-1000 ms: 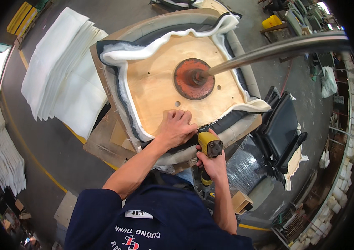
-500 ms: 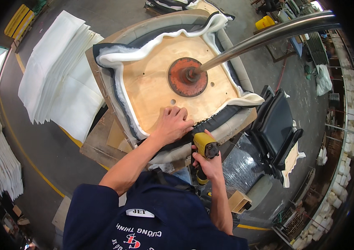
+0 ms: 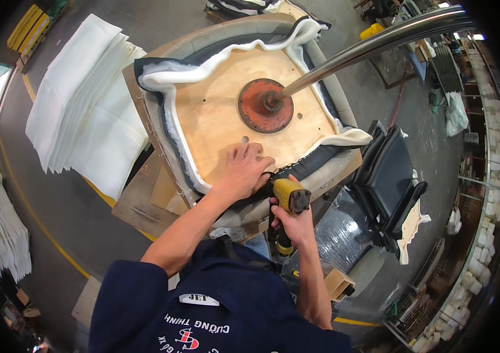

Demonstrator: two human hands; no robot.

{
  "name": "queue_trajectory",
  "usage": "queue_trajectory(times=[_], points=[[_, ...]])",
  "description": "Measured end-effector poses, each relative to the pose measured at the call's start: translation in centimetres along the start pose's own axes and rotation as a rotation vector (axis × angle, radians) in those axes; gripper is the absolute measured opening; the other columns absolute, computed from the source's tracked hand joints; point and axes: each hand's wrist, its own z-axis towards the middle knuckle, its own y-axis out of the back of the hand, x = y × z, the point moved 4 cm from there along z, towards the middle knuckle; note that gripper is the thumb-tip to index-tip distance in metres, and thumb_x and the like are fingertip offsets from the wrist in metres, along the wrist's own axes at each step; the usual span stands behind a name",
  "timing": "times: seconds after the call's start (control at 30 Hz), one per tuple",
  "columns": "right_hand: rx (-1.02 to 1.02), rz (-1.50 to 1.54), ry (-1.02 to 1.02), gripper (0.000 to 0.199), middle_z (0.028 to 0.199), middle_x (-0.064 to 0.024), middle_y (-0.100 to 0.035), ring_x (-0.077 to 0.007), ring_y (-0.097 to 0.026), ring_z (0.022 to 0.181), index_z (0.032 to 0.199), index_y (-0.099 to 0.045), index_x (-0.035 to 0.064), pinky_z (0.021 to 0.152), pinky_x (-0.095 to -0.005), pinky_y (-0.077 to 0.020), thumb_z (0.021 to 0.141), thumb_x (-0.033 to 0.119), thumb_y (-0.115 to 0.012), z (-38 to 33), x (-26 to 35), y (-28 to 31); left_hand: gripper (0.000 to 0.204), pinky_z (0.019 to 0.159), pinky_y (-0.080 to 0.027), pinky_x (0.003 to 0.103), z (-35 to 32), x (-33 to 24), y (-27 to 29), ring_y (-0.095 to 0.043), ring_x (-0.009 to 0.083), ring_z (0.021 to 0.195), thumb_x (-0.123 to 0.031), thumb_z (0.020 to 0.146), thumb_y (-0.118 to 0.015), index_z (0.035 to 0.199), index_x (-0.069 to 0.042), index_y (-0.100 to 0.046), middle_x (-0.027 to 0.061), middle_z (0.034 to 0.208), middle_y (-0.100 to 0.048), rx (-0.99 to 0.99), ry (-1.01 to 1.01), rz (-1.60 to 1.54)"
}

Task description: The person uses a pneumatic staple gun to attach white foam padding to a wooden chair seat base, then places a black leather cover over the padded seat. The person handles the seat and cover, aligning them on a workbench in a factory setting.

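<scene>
A wooden seat panel lies face up in a padded frame, with white wadding and a black cover folded around its edges. My left hand rests at the panel's near edge, fingers spread over the wood and thumb by the cover's edge. My right hand grips a yellow and black staple gun, its nose at the near edge beside my left thumb. A row of staples runs along the cover to the right. A round red clamp plate presses on the panel's middle.
A metal bar reaches over the panel from the upper right. White padding sheets are stacked at the left. Black upholstered seats are piled at the right, beside a plastic-wrapped surface. A small wooden box stands below.
My left hand's fingers have spread from a tighter curl and shifted slightly up and left. The staple gun has tilted and moved a little along the near edge.
</scene>
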Motion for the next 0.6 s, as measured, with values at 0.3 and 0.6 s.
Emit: queue_trajectory(times=[0.3,0.6], points=[[0.021,-0.04,0.002,0.084,0.112,-0.0132,-0.069,-0.0127,-0.063,0.065,0.163,-0.032,0.0127,0.056,-0.0275,-0.0551,0.089,-0.01,-0.065,-0.7,-0.5,-1.4,0.089,0.115,-0.016,0.08,-2.3,0.7,-0.7,-0.013,0.0469,0.157,-0.053,0.078,-0.083,0.156,-0.03,-0.047,0.0142,0.172,-0.02,0.107,0.116,0.076],[0.009,-0.09,-0.027,0.079,0.1,-0.0096,-0.067,-0.0132,-0.062,0.059,0.16,-0.036,0.0106,0.054,-0.0289,-0.0542,0.089,-0.006,-0.067,0.8,0.3,-2.0,0.083,0.113,-0.018,0.081,-2.3,0.8,-0.8,-0.017,0.0485,0.156,-0.047,0.079,-0.084,0.153,-0.034,-0.05,0.0134,0.171,-0.023,0.064,0.137,0.066]])
